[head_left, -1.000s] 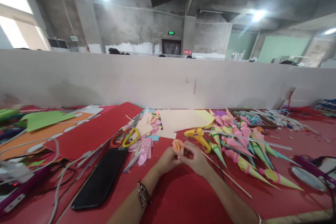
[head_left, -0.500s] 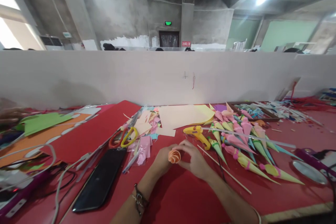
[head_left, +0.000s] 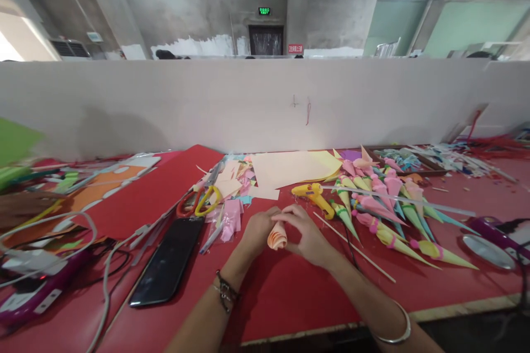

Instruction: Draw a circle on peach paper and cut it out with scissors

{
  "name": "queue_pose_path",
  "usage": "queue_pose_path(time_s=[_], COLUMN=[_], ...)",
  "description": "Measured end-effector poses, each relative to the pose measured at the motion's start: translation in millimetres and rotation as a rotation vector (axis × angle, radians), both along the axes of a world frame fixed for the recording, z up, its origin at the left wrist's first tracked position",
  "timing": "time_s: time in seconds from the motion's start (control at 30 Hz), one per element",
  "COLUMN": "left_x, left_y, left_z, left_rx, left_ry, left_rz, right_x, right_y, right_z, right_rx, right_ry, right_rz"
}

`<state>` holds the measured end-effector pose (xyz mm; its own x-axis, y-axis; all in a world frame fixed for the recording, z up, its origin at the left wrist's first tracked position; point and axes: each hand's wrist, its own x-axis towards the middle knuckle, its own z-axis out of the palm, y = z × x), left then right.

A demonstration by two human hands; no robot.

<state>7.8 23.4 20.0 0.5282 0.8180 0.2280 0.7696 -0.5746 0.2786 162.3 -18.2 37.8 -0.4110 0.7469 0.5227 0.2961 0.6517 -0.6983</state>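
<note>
A rolled peach paper flower (head_left: 277, 237) is between my two hands, its spiral end facing me. My left hand (head_left: 260, 233) is closed on its left side, with most of its fingertips hidden behind the roll. From the right, the bent fingers of my right hand (head_left: 305, 233) hold the paper near its upper end. Beyond my right hand lie a yellow glue gun (head_left: 311, 196) and a thin pale stick (head_left: 356, 248). Many small paper cones (head_left: 389, 204) in pink, yellow and green are piled to the right.
Scissors (head_left: 201, 201) and a black phone (head_left: 168, 262) lie to my left, beside red card (head_left: 157, 193). Cream paper sheets (head_left: 290, 168) lie ahead, before a white partition (head_left: 232, 105). At far left, another person's hand (head_left: 31, 207) is near a purple power strip (head_left: 41, 292).
The view has tipped down. The paper roll has tilted, showing more of its side between my hands. At far left, the green sheet has been raised and another person's hand shows more clearly.
</note>
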Motion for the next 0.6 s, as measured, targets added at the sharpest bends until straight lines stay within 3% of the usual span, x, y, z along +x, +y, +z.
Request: queue_pose_path(time_s=[0.2, 0.37, 0.47, 0.6], left_x=[0, 1, 3, 4], left_y=[-6, -9, -12, -15], left_z=[2.0, 0.9, 5.6, 12.4], left_rx=[-0.156, -0.191, -0.155, 0.011], left_ry=[-0.09, -0.219, -0.284, -0.263], left_rz=[0.016, 0.019, -0.032, -0.096], right_x=[0, 0, -1, -1], right_y=[0, 1, 1, 1], right_z=[0.0, 0.0, 0.5, 1.4], right_rx=[0.006, 0.0, 0.008, 0.037], right_ry=[-0.003, 0.034, 0.077, 0.103], right_rz=[-0.038, -0.019, -0.023, -0.037])
